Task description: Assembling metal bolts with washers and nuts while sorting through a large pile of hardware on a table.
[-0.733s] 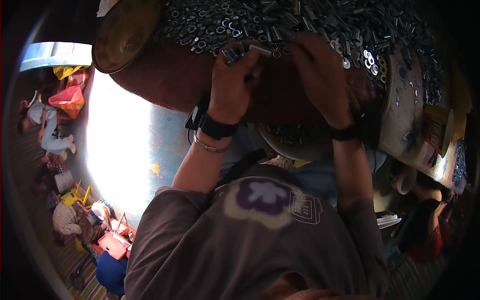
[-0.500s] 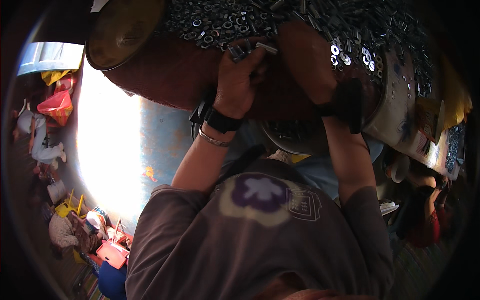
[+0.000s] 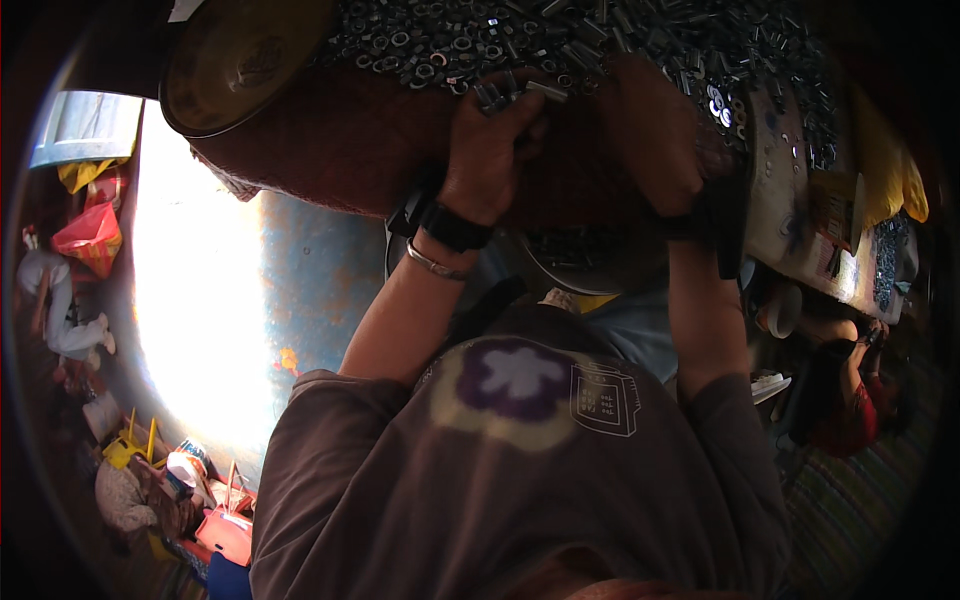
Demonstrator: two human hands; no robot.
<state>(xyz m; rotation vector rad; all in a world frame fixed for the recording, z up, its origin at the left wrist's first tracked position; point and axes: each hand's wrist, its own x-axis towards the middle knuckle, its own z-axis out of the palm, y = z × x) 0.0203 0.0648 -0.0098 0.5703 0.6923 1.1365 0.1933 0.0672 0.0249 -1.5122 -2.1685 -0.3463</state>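
Observation:
My left hand (image 3: 482, 150) is closed around several short metal sleeves (image 3: 545, 91), whose shiny ends stick out by the thumb and fingers. It is at the near edge of a wide heap of loose metal parts (image 3: 440, 50), with hex nuts and rings on the left and sleeves farther right. My right hand (image 3: 650, 125) reaches to the near side of the same heap, right of the left one. Its fingers are in shadow and mostly hidden, so what they touch does not show. Flat pale washers (image 3: 719, 105) lie just right of it.
A round metal lid or pan (image 3: 245, 70) stands at the heap's left. Below the dark red cloth (image 3: 340, 150) is a bowl of metal parts (image 3: 575, 255). A yellow bag (image 3: 880, 165) and an open carton (image 3: 835, 205) lie right. Another person (image 3: 850, 400) sits lower right.
My right hand has shifted to the right over the near edge of the heap, covering some washers. My left hand keeps its sleeves, almost in place. The whole view has tilted slightly.

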